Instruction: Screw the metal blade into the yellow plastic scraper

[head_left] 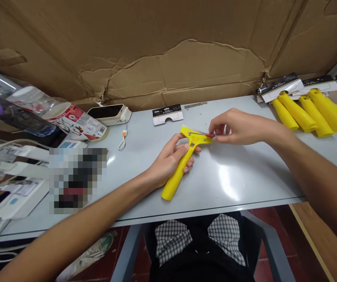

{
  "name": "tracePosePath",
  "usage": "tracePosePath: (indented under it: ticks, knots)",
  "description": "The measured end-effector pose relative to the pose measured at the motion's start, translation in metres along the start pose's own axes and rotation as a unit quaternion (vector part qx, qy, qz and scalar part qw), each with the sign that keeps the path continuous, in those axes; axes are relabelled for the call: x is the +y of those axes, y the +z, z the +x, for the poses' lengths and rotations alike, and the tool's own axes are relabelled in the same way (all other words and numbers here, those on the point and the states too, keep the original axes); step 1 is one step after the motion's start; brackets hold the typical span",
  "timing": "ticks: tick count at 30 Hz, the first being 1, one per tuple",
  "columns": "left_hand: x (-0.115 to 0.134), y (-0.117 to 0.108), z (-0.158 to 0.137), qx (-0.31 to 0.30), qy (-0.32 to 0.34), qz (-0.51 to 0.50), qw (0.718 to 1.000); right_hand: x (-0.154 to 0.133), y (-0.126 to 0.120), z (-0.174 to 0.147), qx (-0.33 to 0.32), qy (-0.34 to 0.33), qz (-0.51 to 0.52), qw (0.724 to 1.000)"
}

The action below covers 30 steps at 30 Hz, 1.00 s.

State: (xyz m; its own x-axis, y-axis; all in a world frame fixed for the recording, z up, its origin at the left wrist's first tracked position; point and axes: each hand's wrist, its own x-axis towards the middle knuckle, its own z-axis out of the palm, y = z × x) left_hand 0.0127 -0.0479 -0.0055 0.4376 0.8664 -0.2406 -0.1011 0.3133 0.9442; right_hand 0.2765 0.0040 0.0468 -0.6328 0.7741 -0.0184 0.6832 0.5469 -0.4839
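Note:
My left hand (175, 158) is wrapped round a yellow scraper (175, 180) near the neck, its handle slanting down to the left. A pale blade edge shows along the top of the scraper's head, and two small screws sit in the head. In the fingers of my right hand (227, 127) is pinched a small screwdriver (208, 135) with a red part and a thin metal shaft. The shaft lies across the head towards its left screw; whether the tip sits in it I cannot tell. Behind lie a black-and-white header card (167, 115) and a thin metal blade (196, 105).
Several yellow scrapers (310, 113) with header cards lie at the right. A phone (109, 114), a paper cup (77, 121), a small looped strap (123, 140) and a white power strip (21, 197) with cables are at the left. A cardboard sheet (162, 51) stands behind the table (229, 180).

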Motion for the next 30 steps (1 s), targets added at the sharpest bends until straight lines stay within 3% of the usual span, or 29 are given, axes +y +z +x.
tracePosePath:
  ticks: [22,30]
  knots:
    - [-0.001,0.001,-0.001,0.004,0.010,0.014,1.000,-0.003,-0.003,0.000,-0.016,0.006,-0.053,0.998]
    - [-0.002,0.002,-0.002,0.020,0.012,0.044,0.999,-0.011,-0.003,-0.005,0.025,0.011,-0.101,0.995]
